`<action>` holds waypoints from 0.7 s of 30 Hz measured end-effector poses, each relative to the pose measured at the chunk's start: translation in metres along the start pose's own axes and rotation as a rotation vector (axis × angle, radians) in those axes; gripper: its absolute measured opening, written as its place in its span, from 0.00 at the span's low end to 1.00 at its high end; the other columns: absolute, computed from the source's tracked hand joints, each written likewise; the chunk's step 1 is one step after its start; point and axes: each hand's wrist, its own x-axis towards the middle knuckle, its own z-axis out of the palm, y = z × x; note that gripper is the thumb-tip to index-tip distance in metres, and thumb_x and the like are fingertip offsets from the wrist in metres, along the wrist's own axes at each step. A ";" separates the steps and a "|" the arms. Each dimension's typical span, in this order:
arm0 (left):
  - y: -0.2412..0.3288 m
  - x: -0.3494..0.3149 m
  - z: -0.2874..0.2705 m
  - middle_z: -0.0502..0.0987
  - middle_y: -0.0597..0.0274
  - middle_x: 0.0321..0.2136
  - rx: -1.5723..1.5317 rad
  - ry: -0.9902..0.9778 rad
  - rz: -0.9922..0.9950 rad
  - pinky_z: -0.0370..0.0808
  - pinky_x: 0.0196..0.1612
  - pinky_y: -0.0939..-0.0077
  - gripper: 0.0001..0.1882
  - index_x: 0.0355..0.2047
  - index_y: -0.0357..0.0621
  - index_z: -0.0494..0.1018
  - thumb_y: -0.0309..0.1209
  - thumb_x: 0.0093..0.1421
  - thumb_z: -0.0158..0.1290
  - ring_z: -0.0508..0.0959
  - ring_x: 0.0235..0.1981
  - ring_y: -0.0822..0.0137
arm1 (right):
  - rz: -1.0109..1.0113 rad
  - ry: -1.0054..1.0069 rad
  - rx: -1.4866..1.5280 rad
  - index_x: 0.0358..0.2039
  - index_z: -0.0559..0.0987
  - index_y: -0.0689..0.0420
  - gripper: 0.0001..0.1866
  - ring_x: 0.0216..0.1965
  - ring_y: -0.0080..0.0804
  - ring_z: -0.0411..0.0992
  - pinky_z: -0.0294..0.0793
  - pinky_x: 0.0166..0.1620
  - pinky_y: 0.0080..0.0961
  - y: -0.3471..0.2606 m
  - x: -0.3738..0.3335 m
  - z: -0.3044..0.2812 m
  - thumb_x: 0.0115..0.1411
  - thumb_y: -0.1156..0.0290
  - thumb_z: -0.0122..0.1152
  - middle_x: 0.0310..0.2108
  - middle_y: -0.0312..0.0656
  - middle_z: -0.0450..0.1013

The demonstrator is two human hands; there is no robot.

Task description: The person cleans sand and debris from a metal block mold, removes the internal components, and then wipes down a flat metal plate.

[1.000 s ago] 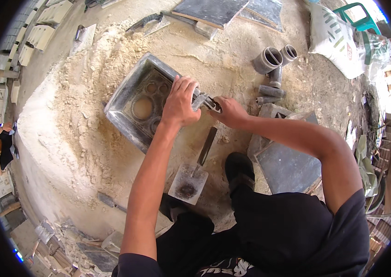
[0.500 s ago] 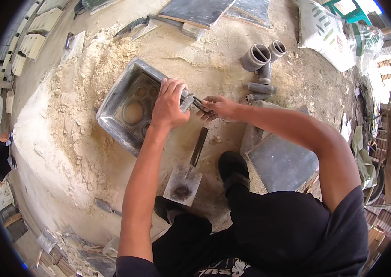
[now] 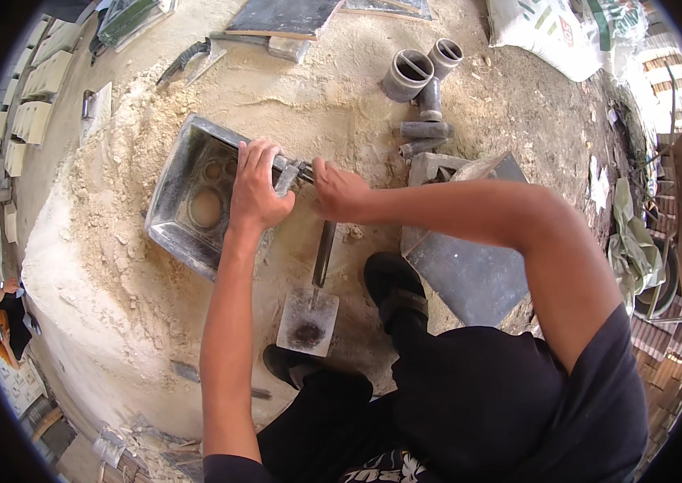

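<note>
left hand (image 3: pixel 259 183) clasps the box mould (image 3: pixel 174 187) by its rim, right hand (image 3: pixel 341 191) curls around the metal clamp (image 3: pixel 287 176); a crooked pull could make it slip free.

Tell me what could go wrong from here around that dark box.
Pinching: the left hand and right hand are close together at the metal fitting, so a slip might nip the fingers.

Shifting: the box sits on loose, sandy ground and might move if pushed.

Tripping: the flat-bladed tool lies close to the shoes, so a step might land on it.
</note>
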 end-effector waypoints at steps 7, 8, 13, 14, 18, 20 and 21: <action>-0.002 -0.001 0.002 0.67 0.48 0.50 -0.005 -0.011 -0.005 0.50 0.69 0.49 0.31 0.46 0.39 0.66 0.26 0.37 0.57 0.63 0.60 0.45 | 0.056 -0.464 0.311 0.37 0.69 0.65 0.15 0.31 0.52 0.77 0.77 0.32 0.43 0.029 0.052 -0.011 0.51 0.72 0.59 0.28 0.55 0.75; -0.003 -0.003 0.000 0.67 0.48 0.50 -0.003 -0.008 -0.011 0.50 0.69 0.49 0.31 0.47 0.39 0.66 0.26 0.37 0.58 0.63 0.60 0.45 | 0.102 -0.661 0.472 0.36 0.70 0.65 0.14 0.31 0.51 0.77 0.77 0.32 0.43 0.025 0.056 -0.019 0.51 0.72 0.59 0.29 0.55 0.76; -0.003 -0.003 0.000 0.67 0.47 0.51 0.004 -0.018 -0.014 0.50 0.69 0.49 0.32 0.47 0.38 0.66 0.27 0.38 0.58 0.63 0.60 0.45 | -0.198 0.192 -0.093 0.38 0.71 0.71 0.13 0.29 0.56 0.76 0.77 0.35 0.44 0.006 0.019 0.022 0.54 0.76 0.53 0.28 0.56 0.76; -0.006 -0.007 -0.003 0.67 0.47 0.51 0.016 -0.026 -0.026 0.50 0.69 0.49 0.31 0.47 0.38 0.66 0.27 0.38 0.58 0.63 0.60 0.46 | -0.133 0.139 -0.046 0.37 0.71 0.70 0.12 0.29 0.56 0.76 0.77 0.35 0.44 -0.001 0.023 0.025 0.54 0.75 0.52 0.28 0.56 0.76; 0.000 0.002 0.003 0.67 0.46 0.51 -0.020 0.013 0.003 0.50 0.68 0.48 0.31 0.47 0.37 0.65 0.27 0.37 0.57 0.62 0.60 0.45 | -0.017 0.007 -0.025 0.31 0.76 0.66 0.12 0.30 0.52 0.77 0.77 0.34 0.42 0.016 0.039 0.016 0.56 0.68 0.53 0.25 0.54 0.76; 0.001 0.003 0.003 0.67 0.46 0.50 -0.030 0.007 0.003 0.50 0.68 0.48 0.31 0.47 0.37 0.65 0.27 0.38 0.57 0.62 0.60 0.45 | 0.025 -0.171 0.079 0.27 0.78 0.63 0.13 0.30 0.51 0.78 0.77 0.33 0.41 0.026 0.048 0.004 0.56 0.64 0.56 0.24 0.53 0.76; -0.003 -0.004 0.000 0.67 0.46 0.50 -0.023 0.001 -0.015 0.50 0.68 0.48 0.31 0.47 0.37 0.65 0.27 0.38 0.57 0.62 0.60 0.45 | 0.075 -0.334 0.210 0.26 0.79 0.62 0.14 0.30 0.51 0.77 0.77 0.32 0.41 0.018 0.054 -0.009 0.55 0.63 0.58 0.24 0.54 0.76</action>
